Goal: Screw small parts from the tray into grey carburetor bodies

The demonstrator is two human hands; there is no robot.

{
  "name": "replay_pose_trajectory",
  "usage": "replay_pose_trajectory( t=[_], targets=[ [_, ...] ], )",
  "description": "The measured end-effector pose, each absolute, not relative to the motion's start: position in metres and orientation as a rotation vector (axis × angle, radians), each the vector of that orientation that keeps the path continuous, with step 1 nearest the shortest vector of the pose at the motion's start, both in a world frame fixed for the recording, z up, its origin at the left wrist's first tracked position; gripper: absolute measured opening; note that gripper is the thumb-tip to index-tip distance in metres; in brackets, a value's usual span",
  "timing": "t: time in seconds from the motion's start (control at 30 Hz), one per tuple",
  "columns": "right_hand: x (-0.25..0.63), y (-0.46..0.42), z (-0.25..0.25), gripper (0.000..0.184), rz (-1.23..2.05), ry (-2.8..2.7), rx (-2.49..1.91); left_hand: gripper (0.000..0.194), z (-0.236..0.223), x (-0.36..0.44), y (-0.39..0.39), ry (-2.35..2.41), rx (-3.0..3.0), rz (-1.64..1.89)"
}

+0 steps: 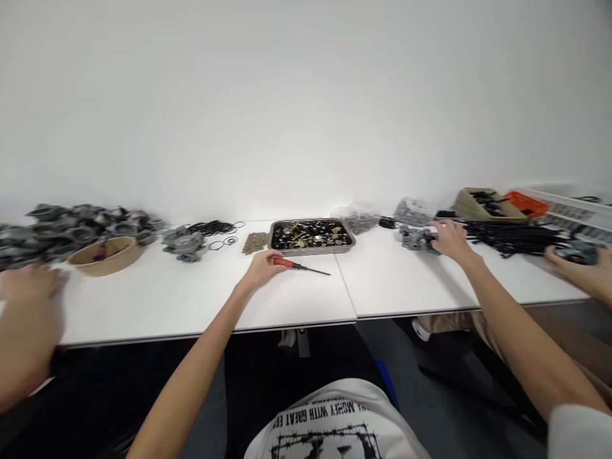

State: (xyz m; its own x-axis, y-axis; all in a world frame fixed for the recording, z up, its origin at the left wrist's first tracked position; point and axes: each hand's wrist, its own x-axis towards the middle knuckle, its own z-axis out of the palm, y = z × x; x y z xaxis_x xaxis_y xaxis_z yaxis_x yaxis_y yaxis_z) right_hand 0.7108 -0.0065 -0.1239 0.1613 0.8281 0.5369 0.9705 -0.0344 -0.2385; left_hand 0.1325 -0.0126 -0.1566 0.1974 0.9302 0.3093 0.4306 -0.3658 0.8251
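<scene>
My left hand (264, 268) is closed around the red handle of a screwdriver (289, 262), whose dark shaft points right, low over the white table. My right hand (449, 240) reaches out to the right, its fingers closed on the near side of a grey metal carburetor (415, 238) resting on the tabletop. Between my hands lies a metal tray (313, 252) of small black and brass-coloured parts. A heap of small brass pieces (255, 242) sits just beyond my left hand. Another grey carburetor body (184, 243) stands farther left.
Co-workers' hands appear at the left edge (31, 287) and right edge (581, 271), the right one holding a grey part. Grey castings (81, 229) and a tan bowl (102, 261) lie left. Black rubber rings (213, 227), black hoses (516, 236), bins and a white basket (578, 207) line the back.
</scene>
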Motion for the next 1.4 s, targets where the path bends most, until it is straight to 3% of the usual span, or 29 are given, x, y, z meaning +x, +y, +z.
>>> replay_pose_trajectory(
  t=[0.13,0.2,0.4,0.57,0.67,0.8,1.1,1.4],
  targets=[
    [0.665,-0.006,-0.139,0.036,-0.353,-1.822,-1.706,0.014,-0.166,0.127,-0.019,1.396,2.132,0.992],
    [0.635,-0.009,-0.150,0.030,-0.333,-1.919,-1.571,0.013,-0.164,0.125,-0.022,1.427,2.232,0.928],
    [0.551,-0.029,-0.187,0.028,-0.191,-2.020,-1.268,0.023,-0.135,0.084,-0.006,1.883,2.305,1.018],
    [0.535,-0.037,-0.198,0.028,-0.202,-2.033,-1.310,0.060,-0.116,0.014,0.016,2.407,2.135,1.104],
    [0.538,-0.040,-0.197,0.027,-0.182,-2.067,-1.315,0.051,-0.123,-0.009,0.020,2.498,2.123,1.050],
    [0.536,-0.042,-0.195,0.026,-0.134,-2.101,-1.320,0.034,-0.134,-0.014,0.020,2.556,2.117,1.061],
    [0.536,-0.039,-0.201,0.020,-0.008,-2.179,-1.287,0.024,-0.126,-0.017,0.010,2.536,1.892,1.383],
    [0.534,-0.040,-0.202,0.020,-0.014,-2.174,-1.293,0.023,-0.090,0.070,-0.021,1.963,1.841,1.616]
  ],
)
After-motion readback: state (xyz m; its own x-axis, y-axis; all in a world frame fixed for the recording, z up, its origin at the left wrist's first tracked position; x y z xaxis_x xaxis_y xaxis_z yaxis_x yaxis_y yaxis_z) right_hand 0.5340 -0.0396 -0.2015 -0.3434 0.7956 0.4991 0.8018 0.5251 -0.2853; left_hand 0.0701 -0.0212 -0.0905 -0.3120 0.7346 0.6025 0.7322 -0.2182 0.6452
